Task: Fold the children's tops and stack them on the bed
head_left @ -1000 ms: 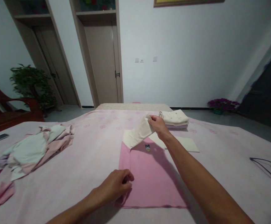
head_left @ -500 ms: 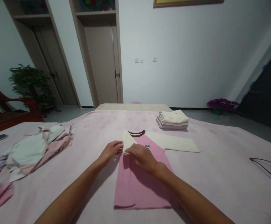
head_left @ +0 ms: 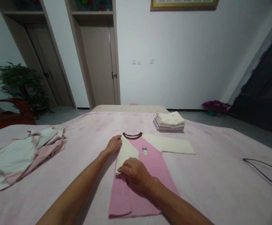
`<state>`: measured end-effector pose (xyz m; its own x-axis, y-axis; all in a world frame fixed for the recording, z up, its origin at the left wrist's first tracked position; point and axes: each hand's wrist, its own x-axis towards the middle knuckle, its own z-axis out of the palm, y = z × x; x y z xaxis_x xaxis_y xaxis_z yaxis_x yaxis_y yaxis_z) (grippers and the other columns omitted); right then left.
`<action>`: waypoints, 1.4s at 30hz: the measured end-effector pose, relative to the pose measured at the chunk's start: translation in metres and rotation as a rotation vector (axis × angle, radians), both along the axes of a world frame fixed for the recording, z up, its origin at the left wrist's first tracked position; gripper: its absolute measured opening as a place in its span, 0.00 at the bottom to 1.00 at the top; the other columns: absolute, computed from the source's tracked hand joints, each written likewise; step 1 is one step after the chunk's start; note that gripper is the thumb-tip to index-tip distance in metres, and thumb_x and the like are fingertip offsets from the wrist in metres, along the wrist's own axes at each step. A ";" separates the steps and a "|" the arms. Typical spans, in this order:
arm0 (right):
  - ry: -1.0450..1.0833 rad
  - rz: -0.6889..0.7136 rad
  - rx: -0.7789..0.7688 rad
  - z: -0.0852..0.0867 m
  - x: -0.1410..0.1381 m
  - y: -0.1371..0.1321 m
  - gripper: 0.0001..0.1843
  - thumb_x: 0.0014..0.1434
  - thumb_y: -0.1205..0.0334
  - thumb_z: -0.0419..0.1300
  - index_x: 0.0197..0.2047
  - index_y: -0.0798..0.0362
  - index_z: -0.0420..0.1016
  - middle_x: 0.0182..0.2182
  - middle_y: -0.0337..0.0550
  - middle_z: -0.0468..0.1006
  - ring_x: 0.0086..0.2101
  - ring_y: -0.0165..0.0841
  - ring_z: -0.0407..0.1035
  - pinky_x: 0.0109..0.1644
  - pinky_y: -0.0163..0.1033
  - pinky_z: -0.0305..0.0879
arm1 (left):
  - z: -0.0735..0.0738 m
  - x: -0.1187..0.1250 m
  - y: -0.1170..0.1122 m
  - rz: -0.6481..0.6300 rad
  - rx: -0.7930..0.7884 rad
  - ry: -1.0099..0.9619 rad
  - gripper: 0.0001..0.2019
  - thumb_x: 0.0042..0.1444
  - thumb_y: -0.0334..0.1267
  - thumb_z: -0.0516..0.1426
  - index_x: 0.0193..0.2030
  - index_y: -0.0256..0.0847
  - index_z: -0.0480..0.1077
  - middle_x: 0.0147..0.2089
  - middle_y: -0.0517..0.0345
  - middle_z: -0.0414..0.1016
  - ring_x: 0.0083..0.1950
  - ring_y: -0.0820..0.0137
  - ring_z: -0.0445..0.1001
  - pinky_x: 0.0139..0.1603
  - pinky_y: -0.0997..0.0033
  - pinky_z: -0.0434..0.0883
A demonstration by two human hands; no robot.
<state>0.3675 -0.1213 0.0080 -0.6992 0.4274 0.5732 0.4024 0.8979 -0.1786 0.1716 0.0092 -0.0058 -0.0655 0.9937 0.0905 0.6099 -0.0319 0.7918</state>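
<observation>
A pink long-sleeved shirt [head_left: 147,181] with cream sleeves, a dark brown neckband and a small cartoon duck face lies flat on the bed in front of me. Its left-hand sleeve [head_left: 127,151] is folded inward and runs down over the body, while the other sleeve [head_left: 179,145] stretches out to the right. At the shoulder edge by the neckband, my left hand [head_left: 113,144] is closed on the shirt. Lower down, my right hand [head_left: 136,173] grips the cuff end of the folded sleeve, its fingertips partly hidden.
Rumpled white and pink clothes [head_left: 25,156] lie in a heap at left. A stack of folded clothes [head_left: 170,122] sits beyond the shirt, to the right. A thin black loop [head_left: 262,172] rests at the right on the pink bedsheet [head_left: 215,187].
My right hand has come down toward me, drawing the folded sleeve straighter along the shirt's side. My left hand has shifted up to the shoulder. The duck face is now uncovered.
</observation>
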 end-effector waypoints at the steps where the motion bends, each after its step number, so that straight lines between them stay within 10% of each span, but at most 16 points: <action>1: 0.005 0.005 -0.005 0.001 0.001 -0.001 0.11 0.67 0.53 0.59 0.40 0.51 0.75 0.32 0.42 0.76 0.34 0.34 0.65 0.39 0.40 0.54 | 0.000 0.000 0.002 0.003 0.010 0.047 0.22 0.58 0.32 0.54 0.60 0.38 0.70 0.55 0.48 0.76 0.51 0.64 0.74 0.52 0.68 0.68; 20: -0.055 0.050 -0.024 0.001 0.007 -0.005 0.05 0.65 0.62 0.57 0.39 0.51 0.74 0.30 0.41 0.72 0.32 0.34 0.62 0.37 0.41 0.53 | 0.002 0.000 0.018 -0.014 -0.030 0.584 0.15 0.64 0.40 0.50 0.54 0.46 0.71 0.52 0.50 0.71 0.49 0.63 0.75 0.46 0.67 0.69; 42: -0.150 0.170 -0.111 0.018 0.014 -0.017 0.06 0.58 0.63 0.59 0.38 0.49 0.77 0.32 0.40 0.73 0.32 0.34 0.63 0.40 0.41 0.55 | -0.012 -0.001 -0.005 0.024 0.118 0.736 0.21 0.68 0.44 0.48 0.66 0.47 0.62 0.59 0.45 0.64 0.54 0.58 0.70 0.54 0.59 0.66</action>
